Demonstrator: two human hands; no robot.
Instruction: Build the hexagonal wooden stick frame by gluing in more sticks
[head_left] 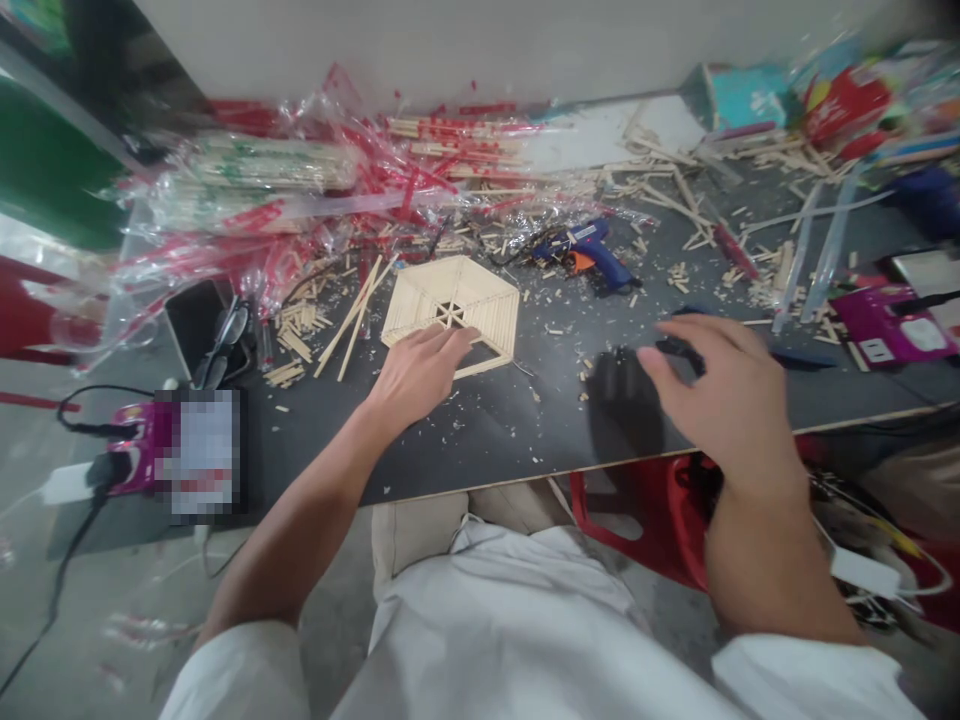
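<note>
A hexagonal panel of pale wooden sticks [450,290] lies on the dark table, with spokes meeting near its middle and a gap in its lower part. My left hand [424,372] rests on the panel's near left part, fingers extended and flat. To the right, my right hand [720,385] hovers over the table, thumb and fingers apart, nothing between them. A dark object [686,350] shows behind its fingers, too hidden to name. Two or more long sticks [352,318] lie just left of the panel. A blue glue gun [596,250] lies beyond it to the right.
Plastic-wrapped stick bundles [262,165] fill the back left. A phone [196,325], glasses [225,340] and a purple power strip [142,450] sit at left. Cut stick pieces [300,320] are scattered about. Another purple box [892,325] lies right, and a red chair [660,510] stands below the table edge.
</note>
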